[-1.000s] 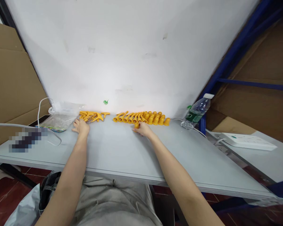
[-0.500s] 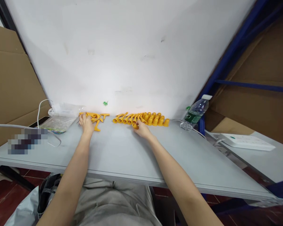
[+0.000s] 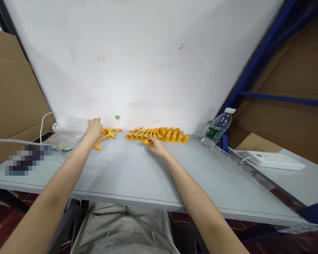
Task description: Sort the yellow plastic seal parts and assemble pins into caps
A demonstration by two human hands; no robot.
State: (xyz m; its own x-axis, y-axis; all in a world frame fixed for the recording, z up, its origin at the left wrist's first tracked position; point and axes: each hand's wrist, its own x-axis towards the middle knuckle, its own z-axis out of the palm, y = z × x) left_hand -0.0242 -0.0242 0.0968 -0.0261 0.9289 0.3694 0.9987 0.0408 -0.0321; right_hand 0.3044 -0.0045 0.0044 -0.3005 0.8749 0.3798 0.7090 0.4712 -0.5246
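Observation:
My right hand [image 3: 157, 146] is closed on a small yellow plastic cone-shaped cap [image 3: 147, 142], lying on its side with one end facing left. Just behind it are similar yellow caps [image 3: 167, 137] in rows, the right ones upright and the left ones tilted, with thin arms sticking out. My left hand [image 3: 94, 129] is raised at the back left, its visible fingers apart and nothing seen between them. Beside and below it lies a loose cluster of yellow T-shaped pieces [image 3: 108, 133] with small metal chains. One yellow piece [image 3: 97, 145] sits nearest me, under the wrist.
A clear plastic bag [image 3: 66, 139] and a white cable [image 3: 43, 123] lie at the left, beside a cardboard sheet [image 3: 13, 91]. To the right stand a tilted water bottle [image 3: 218, 126] and a white power strip [image 3: 274, 159]. A white panel [image 3: 148, 63] rises behind the table.
My left hand has lifted off the yellow T-shaped pieces, slightly left and back, and one piece has shifted left. My right hand has moved slightly left with the cap in it.

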